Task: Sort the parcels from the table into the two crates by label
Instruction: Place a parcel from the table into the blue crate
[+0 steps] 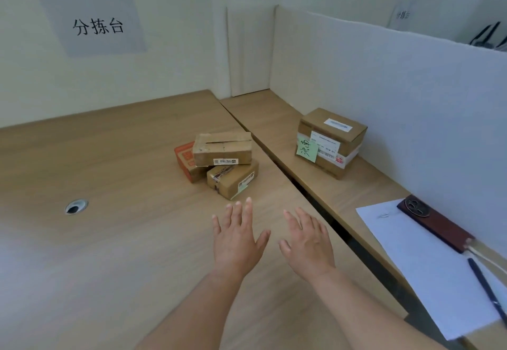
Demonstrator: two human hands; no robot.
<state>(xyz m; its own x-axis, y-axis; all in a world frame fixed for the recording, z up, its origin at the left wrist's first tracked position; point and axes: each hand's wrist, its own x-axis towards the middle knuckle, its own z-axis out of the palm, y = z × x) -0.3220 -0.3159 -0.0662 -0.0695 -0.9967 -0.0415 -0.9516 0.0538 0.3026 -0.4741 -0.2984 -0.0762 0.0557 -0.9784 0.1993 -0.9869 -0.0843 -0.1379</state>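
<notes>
Our left hand [236,240], right hand [307,242] splayed, empty; top parcel [222,148] perched loose by tabletop's right edge, nudge may topple it.

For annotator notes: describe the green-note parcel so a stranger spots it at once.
Look at the side table along the white partition on the right. One cardboard parcel stands there alone. Unlike the three piled parcels, it carries a green handwritten note.

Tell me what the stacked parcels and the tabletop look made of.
The stacked parcels: brown cardboard, matte, with taped seams and stickers. The tabletop: light wood-grain pattern, smooth, low sheen, likely laminate, though solid wood cannot be ruled out.
</notes>
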